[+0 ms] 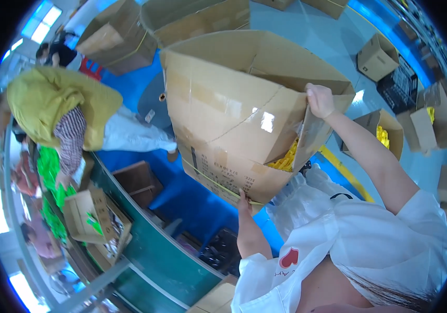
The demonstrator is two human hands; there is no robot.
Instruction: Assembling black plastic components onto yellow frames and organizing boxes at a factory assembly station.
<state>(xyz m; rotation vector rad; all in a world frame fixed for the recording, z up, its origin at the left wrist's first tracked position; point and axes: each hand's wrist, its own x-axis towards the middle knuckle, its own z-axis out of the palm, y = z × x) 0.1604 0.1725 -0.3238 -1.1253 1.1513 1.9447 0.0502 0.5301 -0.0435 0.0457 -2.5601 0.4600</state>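
A large brown cardboard box (223, 115) is lifted and tilted in front of me, with its flaps open. Yellow pieces (285, 160) show through a gap at its lower right corner. My left hand (244, 202) grips the box's bottom edge from below. My right hand (320, 100) holds the box's upper right flap edge. Below the box lies a clear plastic bag (307, 201), against my white top.
A person in a yellow vest (59, 104) works at the left by a green conveyor belt (150, 235) with green parts (51, 167) and small open boxes (90, 216). More cardboard boxes (380, 55) stand on the blue floor; one at right holds yellow pieces (382, 135).
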